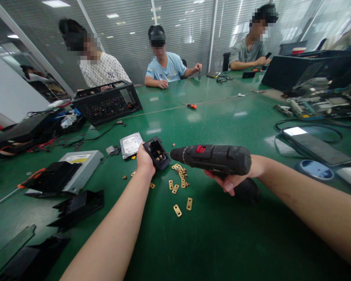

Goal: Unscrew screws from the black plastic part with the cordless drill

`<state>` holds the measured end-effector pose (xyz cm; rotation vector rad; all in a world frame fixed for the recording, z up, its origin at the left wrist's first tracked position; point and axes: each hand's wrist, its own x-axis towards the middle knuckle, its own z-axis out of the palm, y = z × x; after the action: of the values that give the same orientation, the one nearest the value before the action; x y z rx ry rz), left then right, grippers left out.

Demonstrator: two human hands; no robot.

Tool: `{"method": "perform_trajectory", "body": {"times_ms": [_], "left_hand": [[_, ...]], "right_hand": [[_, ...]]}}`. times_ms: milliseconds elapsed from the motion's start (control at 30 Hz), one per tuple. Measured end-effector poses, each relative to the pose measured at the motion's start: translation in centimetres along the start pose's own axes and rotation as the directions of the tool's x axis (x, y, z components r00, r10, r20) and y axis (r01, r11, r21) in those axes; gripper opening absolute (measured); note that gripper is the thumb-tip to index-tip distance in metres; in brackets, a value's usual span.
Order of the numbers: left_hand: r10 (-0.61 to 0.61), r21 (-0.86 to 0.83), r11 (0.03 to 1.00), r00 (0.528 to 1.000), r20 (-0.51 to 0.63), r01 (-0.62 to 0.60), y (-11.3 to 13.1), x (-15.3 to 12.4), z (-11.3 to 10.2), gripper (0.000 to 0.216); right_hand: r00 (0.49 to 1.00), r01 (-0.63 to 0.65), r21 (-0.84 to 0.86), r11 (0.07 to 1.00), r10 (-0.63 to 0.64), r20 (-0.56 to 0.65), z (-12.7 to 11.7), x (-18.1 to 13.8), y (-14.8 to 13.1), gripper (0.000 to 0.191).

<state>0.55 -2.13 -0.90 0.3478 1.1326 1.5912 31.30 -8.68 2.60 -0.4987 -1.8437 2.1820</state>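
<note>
My left hand [145, 159] is closed on a small black plastic housing [160, 160], tilted so that its hollow side with brass-coloured parts faces right. A black cordless drill [219, 159] with a red switch lies level in the grip of my right hand [226, 181]. Its tip points left at the housing; whether it touches a screw inside I cannot tell. Below the two hands, several brass plates [175, 189] with two holes each lie scattered, with small screws [185, 171] among them. Behind my left hand rests a hard drive [130, 144].
To the left are an optical drive [89, 158], an orange screwdriver [32, 177] and black plastic pieces [82, 207]. A black computer case [108, 102] stands farther back. Circuit boards [318, 97] and a phone [316, 144] lie right. Three people sit across the green table [222, 113].
</note>
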Motion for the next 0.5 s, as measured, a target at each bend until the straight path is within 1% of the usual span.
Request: {"method": "perform_trajectory", "body": {"times_ms": [67,133,233,267,333,400,500], "left_hand": [[-0.005,0.000,1.000,1.000,0.010,0.005,-0.03,0.13,-0.03,0.022],[0.002,0.000,1.000,1.000,0.017,-0.002,-0.01,0.18,-0.01,0.023],[0.005,0.001,1.000,1.000,0.015,-0.005,0.08,0.13,0.06,0.025],[-0.001,-0.002,1.000,1.000,0.013,0.001,0.11,0.11,0.09,0.025],[-0.012,-0.016,1.000,1.000,0.010,0.012,0.14,0.13,0.11,0.024],[-0.014,-0.030,0.999,1.000,0.010,0.014,0.11,0.25,0.10,0.024],[-0.010,-0.068,0.998,0.999,0.040,0.013,-0.08,0.61,0.00,0.024]], "right_hand": [[1.000,-0.005,-0.004,1.000,0.005,0.002,0.05,-0.06,-0.12,0.049],[1.000,-0.004,0.001,1.000,0.004,-0.027,0.19,-0.11,-0.26,0.055],[0.999,0.019,-0.013,1.000,-0.020,-0.048,0.38,-0.09,-0.31,0.085],[0.999,0.021,-0.035,0.999,-0.022,-0.036,0.38,-0.05,-0.26,0.094],[1.000,0.016,-0.090,0.996,-0.016,0.003,0.29,0.03,-0.11,0.105],[0.999,0.015,-0.132,0.991,-0.011,0.033,0.12,0.10,0.05,0.109],[0.999,0.028,-0.134,0.991,-0.026,0.023,-0.07,0.11,0.15,0.112]]}}
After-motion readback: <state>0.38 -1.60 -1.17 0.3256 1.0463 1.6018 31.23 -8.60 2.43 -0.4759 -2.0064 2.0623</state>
